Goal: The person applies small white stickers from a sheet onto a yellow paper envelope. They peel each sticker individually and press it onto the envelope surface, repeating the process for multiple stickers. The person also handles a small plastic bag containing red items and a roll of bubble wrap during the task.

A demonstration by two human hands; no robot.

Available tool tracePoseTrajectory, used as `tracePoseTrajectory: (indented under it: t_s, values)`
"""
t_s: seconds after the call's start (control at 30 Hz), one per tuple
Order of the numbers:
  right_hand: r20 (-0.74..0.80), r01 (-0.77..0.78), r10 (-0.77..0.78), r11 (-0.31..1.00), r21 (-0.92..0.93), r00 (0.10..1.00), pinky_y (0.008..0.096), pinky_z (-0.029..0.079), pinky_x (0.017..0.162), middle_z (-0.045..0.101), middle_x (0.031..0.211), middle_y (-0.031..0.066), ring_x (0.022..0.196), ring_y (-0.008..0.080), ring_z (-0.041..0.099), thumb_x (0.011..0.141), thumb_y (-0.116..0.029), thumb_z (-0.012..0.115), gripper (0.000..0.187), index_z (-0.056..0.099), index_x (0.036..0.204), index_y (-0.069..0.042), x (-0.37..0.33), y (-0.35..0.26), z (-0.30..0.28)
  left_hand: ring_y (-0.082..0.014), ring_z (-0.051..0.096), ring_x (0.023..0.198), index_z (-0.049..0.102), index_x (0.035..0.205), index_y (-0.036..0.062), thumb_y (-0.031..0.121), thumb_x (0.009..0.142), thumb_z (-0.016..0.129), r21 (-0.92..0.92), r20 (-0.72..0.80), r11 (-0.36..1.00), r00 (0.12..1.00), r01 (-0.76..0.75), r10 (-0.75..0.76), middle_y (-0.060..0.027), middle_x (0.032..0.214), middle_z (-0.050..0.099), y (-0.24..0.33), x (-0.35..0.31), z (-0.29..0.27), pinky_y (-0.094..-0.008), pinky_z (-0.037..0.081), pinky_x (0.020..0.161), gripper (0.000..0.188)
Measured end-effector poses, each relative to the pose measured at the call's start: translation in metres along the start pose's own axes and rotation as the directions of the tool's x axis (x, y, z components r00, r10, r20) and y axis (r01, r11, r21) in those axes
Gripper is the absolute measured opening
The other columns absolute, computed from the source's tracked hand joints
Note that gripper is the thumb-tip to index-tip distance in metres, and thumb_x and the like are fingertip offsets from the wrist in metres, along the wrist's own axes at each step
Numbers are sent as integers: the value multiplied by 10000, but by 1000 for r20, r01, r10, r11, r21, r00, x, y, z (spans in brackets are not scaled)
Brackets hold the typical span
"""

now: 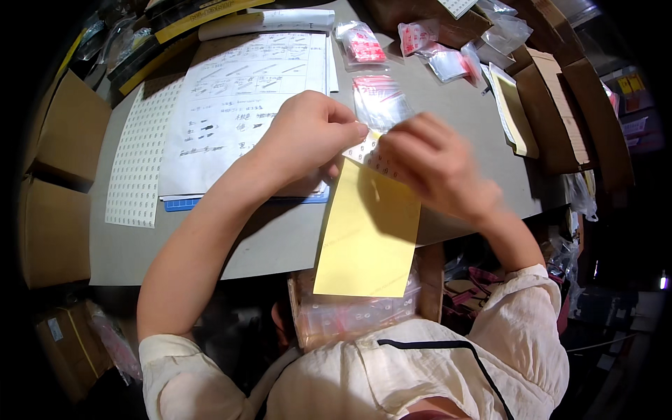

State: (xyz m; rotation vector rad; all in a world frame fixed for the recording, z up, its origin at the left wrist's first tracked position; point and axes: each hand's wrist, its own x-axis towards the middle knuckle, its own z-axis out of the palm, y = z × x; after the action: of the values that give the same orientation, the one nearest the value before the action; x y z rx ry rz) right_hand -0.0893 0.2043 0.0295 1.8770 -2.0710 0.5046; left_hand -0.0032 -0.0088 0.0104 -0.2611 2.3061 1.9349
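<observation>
Between my two hands is a sticker sheet: a long yellow backing strip hangs down past the table edge, and a white band of small printed labels remains at its top. My left hand pinches the upper left corner of that sheet between thumb and fingers. At the upper right of the labels my right hand is slightly blurred, its fingers curled in. What its fingertips hold, if anything, is hidden. Just beyond the sheet lies a stack of clear zip bags with red-marked tops.
A clipboard of handwritten papers lies left of my hands, with a white label sheet beside it. More small bags are at the back. Cardboard boxes stand right. Below the table edge, a box holds packed clear bags.
</observation>
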Motion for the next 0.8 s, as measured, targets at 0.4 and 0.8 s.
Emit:
tracePoseTrajectory:
  t_s: [0.4,0.8]
  values:
    - [425,-293,296,953,-75,856,397,530,730,699,822,163,810,319,705,883,-247,759,269,689,943,5,24,107,-4,-95,619,590,711,934,-80,139,975,669,48,58,999,998,4,-7,-52,742,669,3,0,-4,-255,497,524,227]
    - [485,-490,279,780,389,829,314,515,776,665,962,65,873,117,617,947,-113,721,194,618,1071,-4,36,116,-9,-161,671,707,730,926,-71,190,923,673,243,29,969,999,-41,35,-104,786,704,-5,6,-17,-311,533,645,268]
